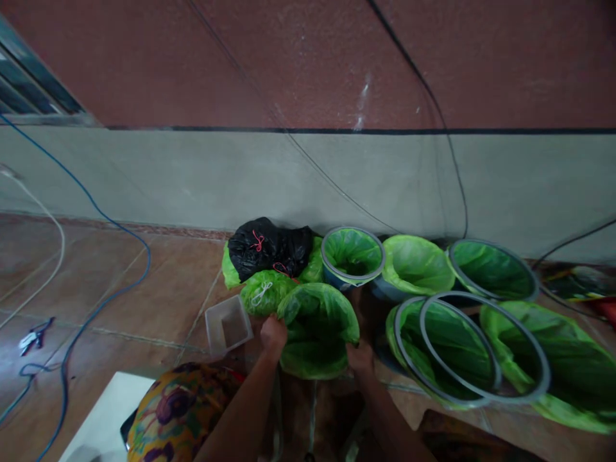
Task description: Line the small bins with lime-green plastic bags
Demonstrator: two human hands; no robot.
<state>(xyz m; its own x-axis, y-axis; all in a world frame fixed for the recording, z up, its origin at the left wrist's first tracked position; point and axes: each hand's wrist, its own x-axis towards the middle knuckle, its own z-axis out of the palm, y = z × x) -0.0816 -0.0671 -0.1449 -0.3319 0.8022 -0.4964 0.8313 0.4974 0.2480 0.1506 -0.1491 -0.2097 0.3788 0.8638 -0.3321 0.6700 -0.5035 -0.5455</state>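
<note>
A small bin lined with a green plastic bag (317,327) stands on the tiled floor in front of me. My left hand (273,335) is closed on the bag's left rim. At the bag's right rim, my right hand (360,357) grips the green plastic with its fingers curled. The liner is folded over the bin's edge and hides the bin itself.
Several more green-lined bins (353,255) and loose grey rings (484,346) sit to the right along the wall. A tied black bag (269,247) and tied green bags (264,292) lie behind. A clear plastic tub (228,325), blue cable (103,215) and white surface (103,417) are left.
</note>
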